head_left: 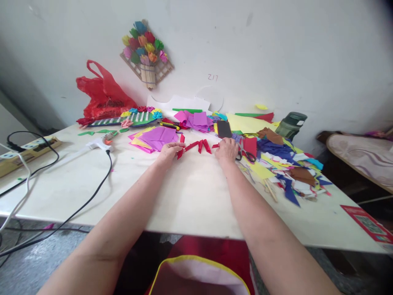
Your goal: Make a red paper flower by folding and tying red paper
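Note:
My left hand point(172, 152) is closed, fingers pinching a narrow folded red paper strip point(182, 139) that stands out past the fingertips. Between my hands several more folded red paper pieces point(201, 145) lie in a loose zigzag on the table. My right hand point(226, 150) is closed with its knuckles up, low over the table, and the end of another red strip point(215, 146) shows at its fingertips. Scissors point(246, 153) with dark handles lie just right of that hand. The palm side of my right hand is hidden.
Stacked purple, pink and yellow paper point(156, 137) lies left of my hands. Coloured scraps point(285, 159) cover the right side, near a green bottle point(291, 124). A phone point(224, 129) rests behind. A corded white glue gun point(102, 141) and a power strip point(27, 151) are at left.

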